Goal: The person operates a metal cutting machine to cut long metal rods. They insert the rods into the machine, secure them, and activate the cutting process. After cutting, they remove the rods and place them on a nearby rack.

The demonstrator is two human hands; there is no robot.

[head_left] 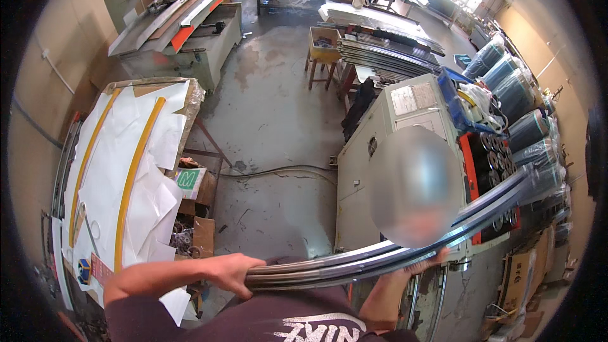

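Note:
A bundle of long, silvery metal profiles [354, 268] lies across the front of my body, running from the lower middle up to the right. My left hand [235, 273] is closed around its left end, with the thumb below. Farther right, my right hand [425, 263] holds the bundle from underneath, and the profiles hide part of its fingers. The far end reaches over a rack of dark round tubes [491, 158] on the right. Close beyond the bundle stands a pale machine cabinet [361, 183], partly covered by a blurred patch.
On the left, a table carries white sheets [104, 152] and two yellow strips [140, 152]. A cable [285, 170] crosses the grey floor. More profiles [380, 57] lie stacked beyond the cabinet, near a yellow bin [324, 54] on a stool. Wrapped rolls [513, 95] line the right wall.

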